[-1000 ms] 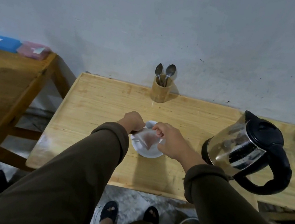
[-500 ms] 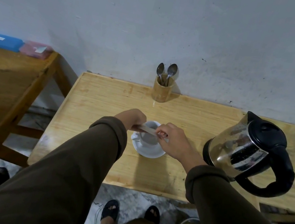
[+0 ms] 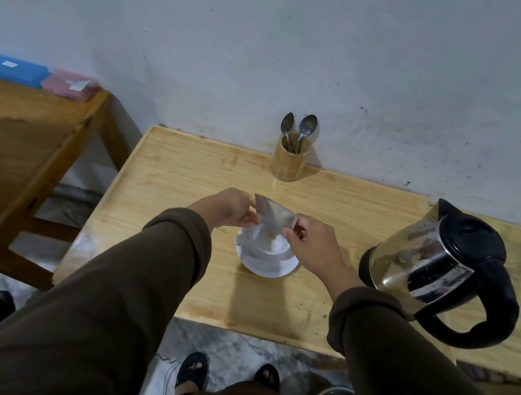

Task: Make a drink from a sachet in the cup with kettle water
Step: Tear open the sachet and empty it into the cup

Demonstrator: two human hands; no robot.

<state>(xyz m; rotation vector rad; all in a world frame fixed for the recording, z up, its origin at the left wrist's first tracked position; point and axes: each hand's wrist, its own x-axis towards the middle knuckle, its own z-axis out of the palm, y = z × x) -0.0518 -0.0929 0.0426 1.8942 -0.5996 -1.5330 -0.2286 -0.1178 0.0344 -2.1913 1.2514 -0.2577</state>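
Left hand (image 3: 227, 207) pinched shut on one top corner of sachet (image 3: 274, 216); right hand (image 3: 309, 240) pinched on the other corner, fingers curled tight. Sachet stretched between both hands, tipped down, low corner aimed into cup (image 3: 266, 245). Pale stream of powder seen dropping from that corner into cup, so pouring step judged under way, approx mid-task.

Cup directly beneath hands, at 6 o'clock of sachet, sitting on white saucer (image 3: 269, 265). Cup handle looks to point toward 9 o'clock, partly hidden by left wrist. Can't tell how much powder already in cup, nor how much left in sachet.

Out from cup: kettle (image 3: 441, 267) at 3 o'clock, near but apart, upright on wooden table (image 3: 183, 190), lid closed, spout toward 12, black handle toward 5. Wooden holder (image 3: 291, 160) w/ two spoons (image 3: 298, 131) at 12 o'clock of cup, against wall, well apart.

Next, as judged: shake out rest of powder, drop empty sachet somewhere off saucer, free right hand for kettle handle. Needs slow tilt w/ spout over cup centre, as cup small and kettle bulky; spill or splash of hot water likely if rushed. Then spoon from holder for stirring.

Water level in kettle not readable from here.
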